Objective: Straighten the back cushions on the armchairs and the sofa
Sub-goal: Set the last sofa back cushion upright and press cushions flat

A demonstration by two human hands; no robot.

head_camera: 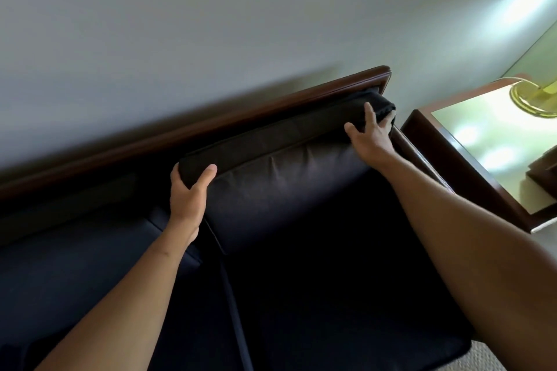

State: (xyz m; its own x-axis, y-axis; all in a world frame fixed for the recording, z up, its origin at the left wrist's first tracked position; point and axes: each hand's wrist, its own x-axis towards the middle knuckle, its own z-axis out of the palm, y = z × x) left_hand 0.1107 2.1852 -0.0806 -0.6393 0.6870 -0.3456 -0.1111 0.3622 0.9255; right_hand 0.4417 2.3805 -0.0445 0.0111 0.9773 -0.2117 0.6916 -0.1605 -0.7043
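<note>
Right now both bare hands are on one dark back cushion (289, 172) at the right end of the sofa (90, 265). The left hand (188, 193) is closed on the cushion's upper left corner, thumb on the front face and the other fingers wrapped over the top out of sight. The right hand (372, 135) lies on the cushion's upper right corner with fingers spread; the thumb and one finger rest on the front and top, the remaining fingers curl round the end of the cushion, next to the sofa's arm. The cushion stands against the sofa's back, just under the dark wooden top rail (211, 126), its top edge running roughly along that rail. Its lower edge meets the dark seat cushion (331, 295) below. To the left, the neighbouring section of the sofa is in shadow and its back cushion cannot be made out clearly. Just beside the sofa's right end is a side table with a dark wood frame and a glossy worktop (488, 147), and a brass lamp base (530, 96) sits at the far corner of it. A plain pale wall (211, 24) rises behind the sofa.
</note>
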